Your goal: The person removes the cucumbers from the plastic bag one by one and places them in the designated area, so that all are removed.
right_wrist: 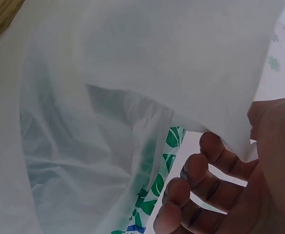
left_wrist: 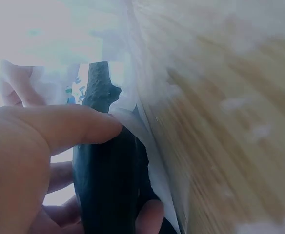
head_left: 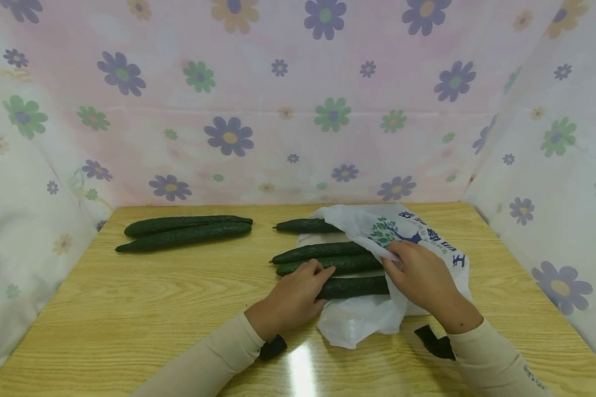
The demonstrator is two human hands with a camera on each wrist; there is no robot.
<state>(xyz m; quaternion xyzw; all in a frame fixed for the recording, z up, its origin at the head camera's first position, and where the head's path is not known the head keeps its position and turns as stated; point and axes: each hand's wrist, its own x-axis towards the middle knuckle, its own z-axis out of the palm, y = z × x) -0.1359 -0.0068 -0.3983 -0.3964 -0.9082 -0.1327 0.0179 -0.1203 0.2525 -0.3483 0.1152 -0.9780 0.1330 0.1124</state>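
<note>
While the bag [head_left: 402, 227] is hiding its end, my left hand [head_left: 299, 289] is gripping a cucumber [head_left: 358, 287], my right hand [head_left: 422, 275] the bag.

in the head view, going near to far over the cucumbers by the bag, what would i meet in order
Nearest cucumber, held in the left hand → second cucumber → third cucumber, lying close beside the second → farthest cucumber, partly covered by the bag

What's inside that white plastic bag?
Four cucumbers lie partly inside the white plastic bag, sticking out of its mouth, where the right hand holds the edge. The plastic covers their other ends; whether anything else lies deeper, I can't tell.
</note>
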